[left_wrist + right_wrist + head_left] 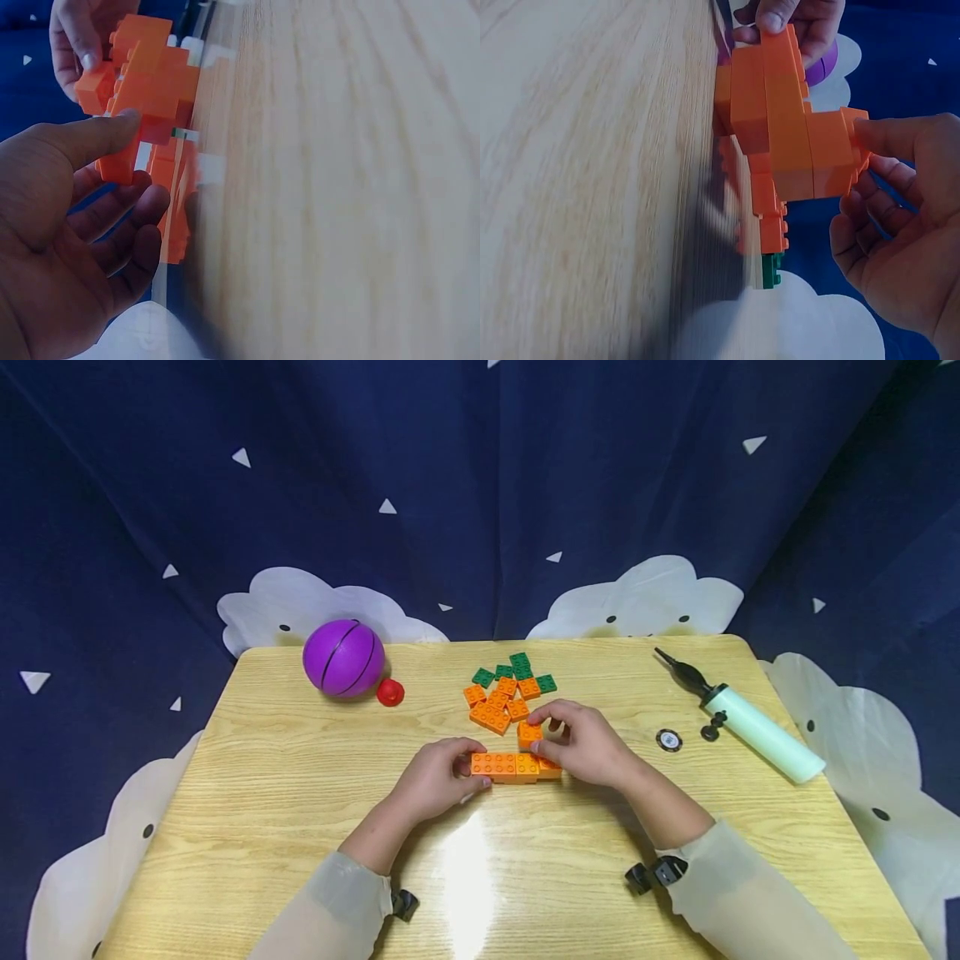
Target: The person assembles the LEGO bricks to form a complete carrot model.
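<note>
Before loose bricks (490,718) on the bench (300,793), an orange row (493,767) is pinched by the fingers of the left hand (437,779); a small orange brick (529,732) is pinched above it by the right hand (592,747).

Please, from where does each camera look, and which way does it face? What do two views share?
Head: worn on the head, facing forward and down at the table; left hand, right hand and both sleeves show.
Left wrist: on that wrist, looking past the left hand at the orange bricks; the right hand shows beyond.
Right wrist: on that wrist, looking past the right hand at the orange bricks; the left hand shows beyond.
Head and right wrist share the ball.
</note>
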### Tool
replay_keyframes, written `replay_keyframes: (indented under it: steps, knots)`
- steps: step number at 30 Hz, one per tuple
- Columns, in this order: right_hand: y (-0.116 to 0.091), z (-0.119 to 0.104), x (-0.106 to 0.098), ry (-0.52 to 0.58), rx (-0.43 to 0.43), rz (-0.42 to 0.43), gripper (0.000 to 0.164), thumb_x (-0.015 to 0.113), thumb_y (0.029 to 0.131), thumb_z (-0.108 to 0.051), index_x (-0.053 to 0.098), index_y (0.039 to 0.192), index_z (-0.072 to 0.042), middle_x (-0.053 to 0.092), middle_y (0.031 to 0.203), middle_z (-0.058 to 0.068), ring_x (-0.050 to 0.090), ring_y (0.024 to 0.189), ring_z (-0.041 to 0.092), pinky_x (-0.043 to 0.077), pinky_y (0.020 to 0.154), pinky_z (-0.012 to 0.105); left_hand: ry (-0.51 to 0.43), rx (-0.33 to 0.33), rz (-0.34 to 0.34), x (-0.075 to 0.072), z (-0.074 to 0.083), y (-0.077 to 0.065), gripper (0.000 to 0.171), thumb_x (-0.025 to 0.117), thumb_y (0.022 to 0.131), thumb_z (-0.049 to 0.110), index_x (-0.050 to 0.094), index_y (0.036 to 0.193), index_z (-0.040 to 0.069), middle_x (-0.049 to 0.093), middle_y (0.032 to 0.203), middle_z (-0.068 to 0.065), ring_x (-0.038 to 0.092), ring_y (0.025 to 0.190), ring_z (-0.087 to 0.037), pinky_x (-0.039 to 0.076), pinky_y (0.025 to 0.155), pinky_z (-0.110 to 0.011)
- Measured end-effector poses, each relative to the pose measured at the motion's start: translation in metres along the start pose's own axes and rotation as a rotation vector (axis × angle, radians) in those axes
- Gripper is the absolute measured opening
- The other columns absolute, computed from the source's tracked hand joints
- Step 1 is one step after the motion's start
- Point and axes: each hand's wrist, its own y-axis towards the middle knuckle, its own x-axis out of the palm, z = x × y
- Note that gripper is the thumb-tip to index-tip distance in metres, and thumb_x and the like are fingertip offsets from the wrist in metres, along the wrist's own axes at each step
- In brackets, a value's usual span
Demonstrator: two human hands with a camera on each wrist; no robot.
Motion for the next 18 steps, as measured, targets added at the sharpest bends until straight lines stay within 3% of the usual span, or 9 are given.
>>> replay_keyframes:
  steps: [9,18]
  knots:
    - [-0.005,-0.008,0.005,-0.014,-0.004,-0.034,0.027,0.082,0.090,-0.017,0.071,0.114,-0.021,0.067,0.114,-0.006,0.058,0.091,0.022,0.050,0.074,0.035,-0.002,0.011,0.004,0.000,-0.001,0.000,0.041,0.085,0.087,0.033,0.071,0.123,0.020,0.064,0.091,0.009,0.059,0.081,-0.012,0.051,0.073,-0.031]
    - [-0.012,-0.010,0.009,-0.073,-0.002,-0.050,0.027,0.083,0.088,-0.018,0.071,0.111,-0.023,0.067,0.119,-0.006,0.059,0.103,0.021,0.051,0.084,0.038,-0.002,0.013,0.003,0.000,-0.001,0.000,0.041,0.085,0.087,0.033,0.071,0.123,0.019,0.064,0.091,0.011,0.060,0.081,-0.011,0.052,0.072,-0.031]
